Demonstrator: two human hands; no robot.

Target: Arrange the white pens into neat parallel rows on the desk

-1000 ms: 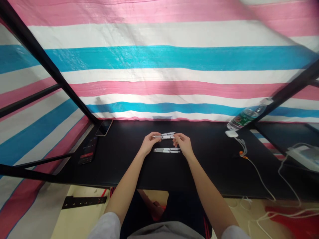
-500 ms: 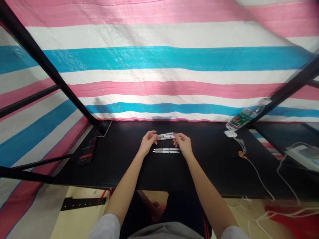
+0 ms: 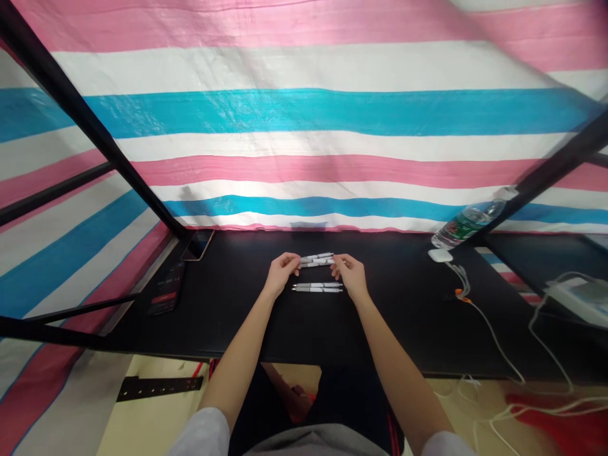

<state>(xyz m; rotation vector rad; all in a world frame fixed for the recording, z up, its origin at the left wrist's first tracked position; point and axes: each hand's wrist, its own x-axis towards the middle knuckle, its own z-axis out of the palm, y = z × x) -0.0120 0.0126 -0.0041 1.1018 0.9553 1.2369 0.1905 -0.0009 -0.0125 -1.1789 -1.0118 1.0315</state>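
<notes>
Several white-and-grey pens lie in two groups on the black tabletop [image 3: 228,291]. In the far group, the white pens [image 3: 317,260] are slightly uneven and span the gap between my hands. My left hand [image 3: 282,272] is closed in a pinch at their left end. At their right end, the fingers of my right hand [image 3: 350,273] are closed the same way. My fingertips hide the pen ends. Nearer to me, the other pens [image 3: 317,287] lie side by side, roughly level, with neither hand on them.
Two phones, one dark with a lit screen [image 3: 166,288] and another behind it [image 3: 197,245], lie at the left. On the right, a water bottle [image 3: 468,223] leans by the black frame, near a white charger [image 3: 440,255] and cables. Striped sheeting [image 3: 304,114] walls the back.
The raised fingers of my left hand have come down closer to the far pens' left end. My right hand and the near pens look almost unmoved.
</notes>
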